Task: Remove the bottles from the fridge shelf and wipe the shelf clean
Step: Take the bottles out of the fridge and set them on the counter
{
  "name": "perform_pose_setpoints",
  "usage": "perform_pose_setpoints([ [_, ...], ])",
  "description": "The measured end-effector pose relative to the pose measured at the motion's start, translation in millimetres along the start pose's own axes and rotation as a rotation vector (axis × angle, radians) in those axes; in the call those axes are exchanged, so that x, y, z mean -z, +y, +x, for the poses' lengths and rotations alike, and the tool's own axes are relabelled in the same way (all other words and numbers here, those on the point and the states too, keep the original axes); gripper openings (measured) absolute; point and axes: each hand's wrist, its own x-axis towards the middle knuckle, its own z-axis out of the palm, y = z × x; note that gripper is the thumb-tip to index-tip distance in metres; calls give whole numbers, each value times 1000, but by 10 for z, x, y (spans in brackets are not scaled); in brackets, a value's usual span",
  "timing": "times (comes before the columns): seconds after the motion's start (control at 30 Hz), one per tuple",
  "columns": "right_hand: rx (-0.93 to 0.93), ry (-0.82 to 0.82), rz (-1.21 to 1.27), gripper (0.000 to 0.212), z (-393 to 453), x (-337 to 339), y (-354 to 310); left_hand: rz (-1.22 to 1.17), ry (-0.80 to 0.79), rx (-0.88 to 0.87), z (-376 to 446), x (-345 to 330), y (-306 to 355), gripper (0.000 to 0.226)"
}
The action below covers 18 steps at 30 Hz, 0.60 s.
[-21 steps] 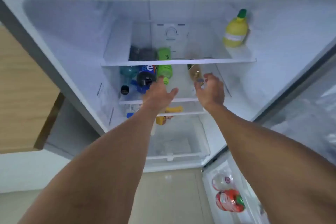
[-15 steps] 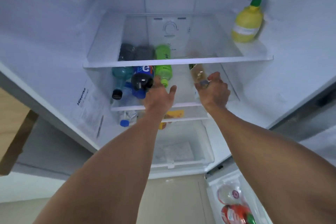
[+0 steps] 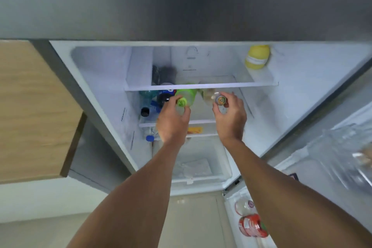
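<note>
Several bottles lie on their sides on the middle fridge shelf (image 3: 203, 122). My left hand (image 3: 173, 121) grips the neck of the green bottle (image 3: 186, 96), which is lifted toward me. My right hand (image 3: 229, 119) holds the pale clear bottle (image 3: 210, 95) by its capped end. To the left, a dark cola bottle (image 3: 165, 96) and a teal bottle (image 3: 147, 99) with a black cap still rest on the shelf.
A yellow lemon-shaped bottle (image 3: 257, 57) stands on the upper shelf (image 3: 201, 86) at right. A crisper drawer (image 3: 201, 165) sits below. The open door (image 3: 322, 167) at right holds a red-labelled bottle (image 3: 252, 225). A wooden cabinet (image 3: 34, 110) is at left.
Both hands have closed on bottles: the left on the green one, the right on the pale one, and both bottles have come forward. The camera has tilted down.
</note>
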Motion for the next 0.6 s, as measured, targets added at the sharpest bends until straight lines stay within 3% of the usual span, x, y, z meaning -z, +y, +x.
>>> perform_pose_setpoints([
  [0.17,29,-98,-55,40,-364,590,-710,46,-16,-113,-356,854,174,34],
  [0.37,100,-256,-45,33,-916,1215,-1797,257,-154,-203,-839,2130,124,39],
  [0.6,354,-426,-71,22,-1356,1329,-3193,309,-32,-216,-939,3788,-89,39],
])
